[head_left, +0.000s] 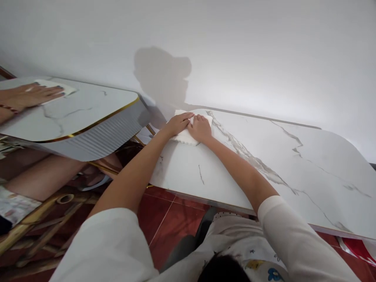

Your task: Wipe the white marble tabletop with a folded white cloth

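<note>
A white cloth (185,138) with a ragged-looking edge lies on a white marble-patterned table (264,145), near its left end. My left hand (178,123) rests on the cloth, its fingers stretched out toward the right and touching the other hand. Beside it, my right hand (201,128) presses on the cloth with bent fingers closed over it. The two thumbs and fingertips nearly meet. Part of the cloth is hidden beneath both hands.
Another marble-patterned table (88,100) with a gold edge and ribbed side stands at left. There a co-worker's hand (41,94) lies on a white cloth (69,89). A bamboo chair (32,221) stands below. Behind is a white wall (249,51) bearing a shadow.
</note>
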`<state>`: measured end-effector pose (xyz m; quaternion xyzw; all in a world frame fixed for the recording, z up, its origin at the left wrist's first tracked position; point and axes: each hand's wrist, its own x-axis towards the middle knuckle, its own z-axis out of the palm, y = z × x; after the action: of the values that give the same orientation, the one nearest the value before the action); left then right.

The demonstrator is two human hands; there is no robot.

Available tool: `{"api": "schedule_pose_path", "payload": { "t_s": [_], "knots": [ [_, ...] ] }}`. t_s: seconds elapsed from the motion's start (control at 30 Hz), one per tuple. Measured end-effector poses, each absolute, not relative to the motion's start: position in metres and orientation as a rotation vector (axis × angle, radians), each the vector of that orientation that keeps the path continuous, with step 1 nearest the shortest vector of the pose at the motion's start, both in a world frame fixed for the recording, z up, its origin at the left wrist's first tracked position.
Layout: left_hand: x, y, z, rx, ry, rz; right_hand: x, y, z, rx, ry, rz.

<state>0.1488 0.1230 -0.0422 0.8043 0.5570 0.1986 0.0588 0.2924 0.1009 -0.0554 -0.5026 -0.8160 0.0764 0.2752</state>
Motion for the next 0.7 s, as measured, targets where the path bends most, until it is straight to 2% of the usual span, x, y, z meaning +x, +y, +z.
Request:
{"api": "schedule_pose_path", "payload": {
  "t_s": [0.33, 0.7],
  "knots": [
    [0.165, 0.207, -0.046, 2.468, 1.565, 0.735, 0.306, 0.183, -0.058, -1.444, -2.253, 0.088],
    [0.173, 0.224, -0.036, 2.412, 1.571, 0.62, 0.305, 0.204, -0.053, -1.511, -2.225, 0.096]
  ]
}}
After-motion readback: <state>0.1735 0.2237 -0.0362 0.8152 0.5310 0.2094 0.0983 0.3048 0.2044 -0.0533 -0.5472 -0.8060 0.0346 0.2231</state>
